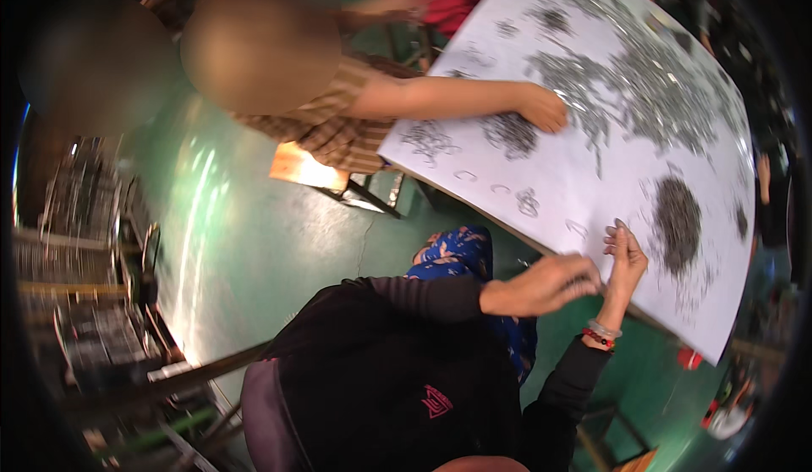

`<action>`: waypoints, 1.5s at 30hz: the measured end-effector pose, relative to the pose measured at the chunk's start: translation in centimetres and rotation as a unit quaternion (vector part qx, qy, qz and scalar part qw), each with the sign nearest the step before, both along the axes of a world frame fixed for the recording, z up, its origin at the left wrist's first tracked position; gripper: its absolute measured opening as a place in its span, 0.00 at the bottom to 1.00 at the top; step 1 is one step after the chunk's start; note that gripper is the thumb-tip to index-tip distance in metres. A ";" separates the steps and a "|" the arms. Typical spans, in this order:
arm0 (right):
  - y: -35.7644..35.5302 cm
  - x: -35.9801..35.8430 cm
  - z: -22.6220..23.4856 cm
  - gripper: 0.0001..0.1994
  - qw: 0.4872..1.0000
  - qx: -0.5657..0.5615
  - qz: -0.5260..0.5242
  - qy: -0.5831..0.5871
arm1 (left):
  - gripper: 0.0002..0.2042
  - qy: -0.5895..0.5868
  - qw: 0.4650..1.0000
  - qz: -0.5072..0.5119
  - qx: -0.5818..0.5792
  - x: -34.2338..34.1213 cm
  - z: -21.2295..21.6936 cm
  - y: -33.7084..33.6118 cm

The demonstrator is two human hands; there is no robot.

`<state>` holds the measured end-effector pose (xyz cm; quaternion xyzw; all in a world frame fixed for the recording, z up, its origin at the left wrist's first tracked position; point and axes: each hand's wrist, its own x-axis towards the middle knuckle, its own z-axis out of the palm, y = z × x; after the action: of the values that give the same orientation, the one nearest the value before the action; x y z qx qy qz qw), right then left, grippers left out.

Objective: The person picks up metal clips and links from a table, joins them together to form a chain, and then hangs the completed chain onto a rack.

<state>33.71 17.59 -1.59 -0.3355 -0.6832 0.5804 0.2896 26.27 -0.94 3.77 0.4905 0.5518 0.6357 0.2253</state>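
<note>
Head view: left hand (541, 288) and right hand (624, 256) both part-curled by near edge of desk (562, 180); can't tell if either grips anything. Dark pile (678, 222) just right, on desk. Probably partway: small heaps (512, 136) separate, far grey spread (660, 96) looks unsorted.

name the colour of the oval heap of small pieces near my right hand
Dark grey heap, best in head view.

Before me, a glossy green floor (313, 239) reflects bright light streaks (200, 210) near a wooden-topped stool (300, 166); dark, cluttered racks (83, 205) line the left.
</note>
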 end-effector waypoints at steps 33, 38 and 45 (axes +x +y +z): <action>-9.5 3.3 7.9 0.06 0.977 -0.105 -0.054 0.175 | 0.05 0.080 0.995 0.059 0.006 0.4 0.9 -0.9; -8.8 3.9 6.9 0.06 0.973 -0.095 -0.058 0.200 | 0.06 0.079 0.994 0.065 -0.022 0.6 0.3 -0.3; -9.2 4.0 6.9 0.06 0.977 -0.045 -0.068 0.195 | 0.07 0.104 0.993 0.042 -0.047 0.1 -0.4 -0.1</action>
<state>37.67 8.43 5.27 -0.2744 -0.5623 0.6438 0.4404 26.40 -1.08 3.39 0.5189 0.6215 0.5639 0.1626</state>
